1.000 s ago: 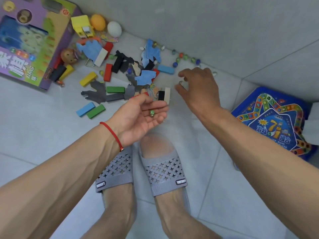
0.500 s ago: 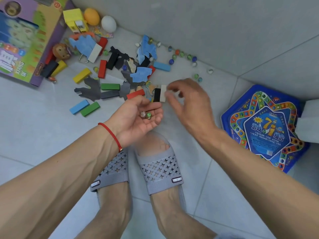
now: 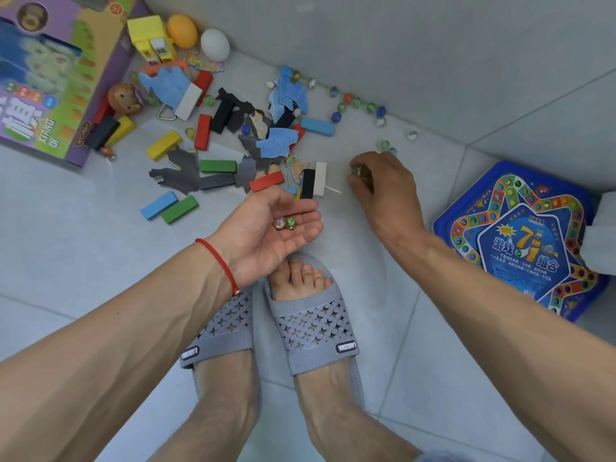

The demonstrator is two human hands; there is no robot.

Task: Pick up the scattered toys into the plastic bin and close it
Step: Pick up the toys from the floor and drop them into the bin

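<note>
My left hand (image 3: 263, 228) lies palm up above my feet, and two marbles (image 3: 285, 223) rest on its loosely cupped fingers. To its right, my right hand (image 3: 383, 191) is low over the floor and pinches a green marble (image 3: 356, 170) at its fingertips. More marbles (image 3: 356, 103) are strung along the foot of the wall, and two (image 3: 386, 146) lie just beyond my right hand. Coloured wooden blocks (image 3: 216, 165) and flat puzzle pieces (image 3: 276, 143) are scattered on the floor ahead. The blue plastic bin (image 3: 520, 241), with its game-board lid on, stands at the right.
A purple game box (image 3: 50, 78) lies at the far left. A yellow toy (image 3: 151, 41), an orange egg (image 3: 181, 30), a white egg (image 3: 215, 45) and a doll head (image 3: 125, 101) lie near it. The grey wall (image 3: 400, 45) runs behind. My slippered feet (image 3: 310, 325) are below my hands.
A second marble has joined the first in my left palm. My right hand left that palm, moved right to the floor, and now pinches a green marble.
</note>
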